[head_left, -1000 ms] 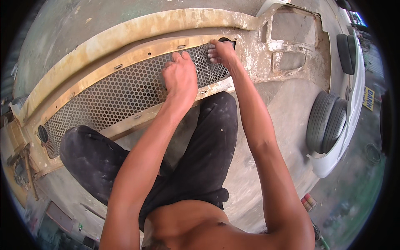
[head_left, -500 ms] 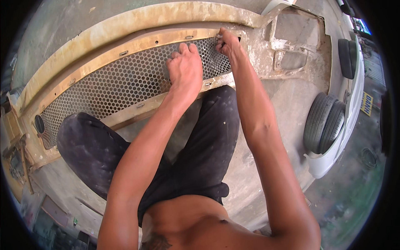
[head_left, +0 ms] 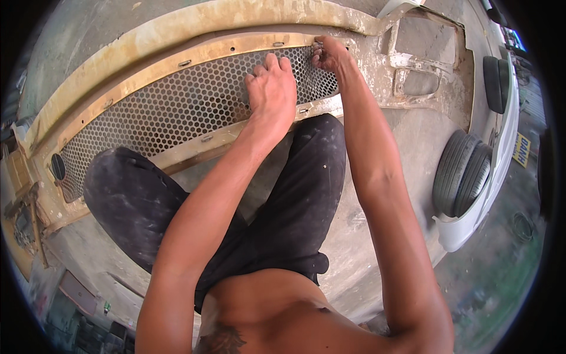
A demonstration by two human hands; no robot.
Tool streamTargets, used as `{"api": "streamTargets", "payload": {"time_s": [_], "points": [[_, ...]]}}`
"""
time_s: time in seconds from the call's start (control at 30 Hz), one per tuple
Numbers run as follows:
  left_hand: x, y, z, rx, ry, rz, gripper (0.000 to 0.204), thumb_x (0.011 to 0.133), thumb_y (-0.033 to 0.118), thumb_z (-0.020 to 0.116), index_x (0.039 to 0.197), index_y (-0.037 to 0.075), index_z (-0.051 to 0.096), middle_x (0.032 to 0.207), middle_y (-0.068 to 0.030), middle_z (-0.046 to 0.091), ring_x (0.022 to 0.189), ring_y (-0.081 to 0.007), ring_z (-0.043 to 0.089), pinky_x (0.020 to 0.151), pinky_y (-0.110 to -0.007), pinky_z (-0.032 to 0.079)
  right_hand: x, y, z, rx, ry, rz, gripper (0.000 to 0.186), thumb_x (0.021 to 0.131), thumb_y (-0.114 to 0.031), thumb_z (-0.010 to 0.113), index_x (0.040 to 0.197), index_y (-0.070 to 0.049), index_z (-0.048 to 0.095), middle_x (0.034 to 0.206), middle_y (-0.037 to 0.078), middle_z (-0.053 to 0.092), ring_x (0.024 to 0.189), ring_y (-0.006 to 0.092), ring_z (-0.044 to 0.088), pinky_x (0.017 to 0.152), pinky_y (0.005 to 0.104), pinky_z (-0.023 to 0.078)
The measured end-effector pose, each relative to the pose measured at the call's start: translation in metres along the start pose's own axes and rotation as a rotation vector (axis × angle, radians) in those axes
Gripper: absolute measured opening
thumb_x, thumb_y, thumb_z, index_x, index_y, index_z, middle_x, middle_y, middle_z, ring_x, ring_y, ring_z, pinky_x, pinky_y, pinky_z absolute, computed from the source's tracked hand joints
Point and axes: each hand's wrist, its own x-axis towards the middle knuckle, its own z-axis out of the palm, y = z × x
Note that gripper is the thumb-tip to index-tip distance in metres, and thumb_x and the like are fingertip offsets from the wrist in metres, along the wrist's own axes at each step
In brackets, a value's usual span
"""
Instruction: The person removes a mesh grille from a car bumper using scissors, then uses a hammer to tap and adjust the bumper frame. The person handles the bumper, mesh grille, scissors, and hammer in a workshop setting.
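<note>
A honeycomb mesh [head_left: 171, 103] spans the long opening of a worn, tan car bumper [head_left: 230, 17] in front of me. My left hand [head_left: 272, 88] is on the mesh right of its middle, back upward and fingers curled down; its fingertips are mostly hidden. At the mesh's far right corner, my right hand [head_left: 331, 56] is closed with bent fingers, thumb and fingers at the mesh edge beside the frame. The mesh looks warped between the two hands. Its lower strip runs close to my knees.
Tyres [head_left: 457, 174] stand at the right beside a white curved body panel [head_left: 498, 171]. The bumper's right end has cut-out openings [head_left: 420, 82]. A stick-like tool [head_left: 38, 227] lies at the far left. My dark trousers [head_left: 289, 200] are close below the bumper.
The whole view has shifted slightly, so the bumper appears a little further right and higher. Both hands stay at about the same places on the mesh, the right one's fingers slightly repositioned.
</note>
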Motion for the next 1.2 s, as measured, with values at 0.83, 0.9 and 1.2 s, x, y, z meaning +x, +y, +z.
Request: {"api": "streamTargets", "payload": {"time_s": [0.83,0.9,1.2], "points": [[0.125,0.041,0.023,-0.082,0.171,0.47,0.017,0.083,0.01,0.069,0.094,-0.002,0.065,0.1,-0.0195,0.065,0.101,-0.0341,0.062,0.087,-0.046,0.048,-0.04,0.101,-0.207,-0.597,0.502,-0.626,0.044,0.093,-0.036,0.066,0.098,0.006,0.057,0.076,0.011,0.062,0.059,0.0208,0.061,0.054,0.0348,0.052],[0.143,0.055,0.051,-0.031,0.135,0.514,0.013,0.082,0.008,0.068,0.092,-0.001,0.066,0.099,-0.0202,0.066,0.101,-0.0364,0.062,0.086,-0.047,0.049,-0.027,0.152,-0.303,-0.895,0.697,-0.406,0.064,0.089,-0.047,0.069,0.106,0.013,0.056,0.09,0.021,0.068,0.073,0.0296,0.067,0.065,0.0405,0.054],[0.151,0.064,0.085,0.161,0.184,0.494,0.019,0.086,0.004,0.052,0.085,-0.003,0.069,0.091,-0.022,0.068,0.089,-0.0357,0.066,0.08,-0.048,0.051,-0.061,0.23,-0.337,-0.891,0.616,-0.014,0.105,0.075,-0.073,0.069,0.117,0.022,0.053,0.121,0.037,0.059,0.116,0.0444,0.059,0.098,0.044,0.047]]}}
